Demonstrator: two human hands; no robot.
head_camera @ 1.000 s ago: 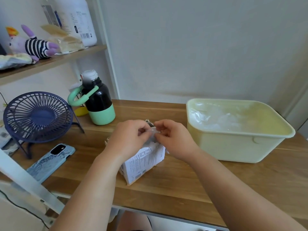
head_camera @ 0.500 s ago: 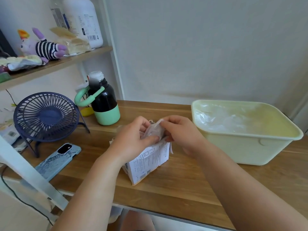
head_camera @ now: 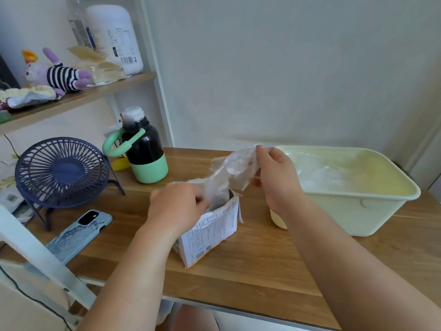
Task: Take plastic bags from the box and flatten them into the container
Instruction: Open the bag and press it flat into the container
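Note:
A small white printed box [head_camera: 212,231] stands open on the wooden table [head_camera: 250,266]. My right hand [head_camera: 276,177] pinches the top of a clear plastic bag [head_camera: 230,173] and holds it stretched up out of the box. My left hand [head_camera: 177,206] sits at the box's top edge, fingers curled on the lower end of the bag. The pale yellow container [head_camera: 358,209] stands to the right, with flattened clear bags [head_camera: 319,175] lying inside it.
A black and green bottle [head_camera: 145,154], a navy desk fan [head_camera: 62,173] and a phone in a blue case [head_camera: 80,234] sit on the left of the table. A shelf with a plush toy [head_camera: 57,74] and a white jug [head_camera: 114,39] hangs above.
My right hand has risen and moved right, drawing the bag up out of the box. My left hand has dropped lower onto the box's opening.

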